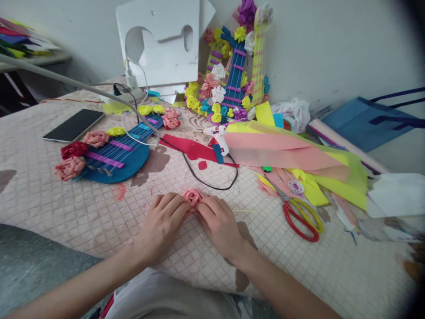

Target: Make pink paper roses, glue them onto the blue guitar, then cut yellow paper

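Note:
A pink paper rose (pixel 193 196) is pinched between my two hands close to the table's front edge. My left hand (pixel 165 223) grips its left side, fingers pressed together. On the other side my right hand (pixel 217 221) closes its fingers on the petals. The rose's underside is hidden by my fingertips. Beyond the hands lies a white glue gun (pixel 220 138), its black cord looping toward me. To the left rests a blue paper guitar (pixel 133 161) with purple strips, strings and paper roses on its edge. Scissors (pixel 300 219) with red and yellow handles lie to the right.
Pink and yellow paper sheets (pixel 279 148) spread over the right side. A dark phone (pixel 75 125) lies at the left. Decorated paper guitars (pixel 236 73) lean against the wall beside white foam packing (pixel 162 53). A white cable (pixel 83 84) crosses the upper left.

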Demonstrator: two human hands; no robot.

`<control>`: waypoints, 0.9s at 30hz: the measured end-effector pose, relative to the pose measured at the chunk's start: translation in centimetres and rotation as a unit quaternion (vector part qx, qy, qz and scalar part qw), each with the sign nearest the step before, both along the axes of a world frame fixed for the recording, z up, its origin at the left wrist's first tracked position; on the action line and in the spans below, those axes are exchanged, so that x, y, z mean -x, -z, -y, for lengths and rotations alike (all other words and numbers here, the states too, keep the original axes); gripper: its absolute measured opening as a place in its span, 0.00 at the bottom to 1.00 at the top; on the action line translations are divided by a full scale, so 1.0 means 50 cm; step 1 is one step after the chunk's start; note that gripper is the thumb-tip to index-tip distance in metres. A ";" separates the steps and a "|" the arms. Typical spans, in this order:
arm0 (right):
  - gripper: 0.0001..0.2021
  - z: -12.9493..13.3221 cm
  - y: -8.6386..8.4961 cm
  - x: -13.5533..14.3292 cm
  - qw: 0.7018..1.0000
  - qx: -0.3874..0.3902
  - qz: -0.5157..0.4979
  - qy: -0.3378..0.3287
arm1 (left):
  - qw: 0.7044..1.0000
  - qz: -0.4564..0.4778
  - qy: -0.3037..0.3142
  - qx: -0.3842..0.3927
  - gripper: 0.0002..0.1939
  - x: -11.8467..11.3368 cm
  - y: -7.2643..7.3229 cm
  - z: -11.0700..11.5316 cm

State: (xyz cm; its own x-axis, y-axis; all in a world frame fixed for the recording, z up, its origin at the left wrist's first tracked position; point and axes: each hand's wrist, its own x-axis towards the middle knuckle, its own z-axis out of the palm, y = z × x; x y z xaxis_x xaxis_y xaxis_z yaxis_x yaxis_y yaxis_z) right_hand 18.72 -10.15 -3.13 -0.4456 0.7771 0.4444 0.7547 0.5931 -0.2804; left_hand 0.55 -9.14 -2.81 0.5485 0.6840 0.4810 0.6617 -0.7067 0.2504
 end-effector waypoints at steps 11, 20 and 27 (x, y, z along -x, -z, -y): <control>0.05 0.028 -0.003 -0.066 0.997 0.049 0.017 0.050 | 1.000 -0.004 -0.008 0.012 0.06 0.017 0.009 0.000; 0.07 0.048 -0.018 -0.145 0.997 0.060 0.051 0.008 | 1.000 -0.011 0.003 -0.005 0.07 0.025 0.015 -0.001; 0.04 0.021 -0.022 -0.239 0.981 0.021 -0.035 0.191 | 1.000 -0.008 0.007 -0.026 0.08 0.022 0.008 -0.002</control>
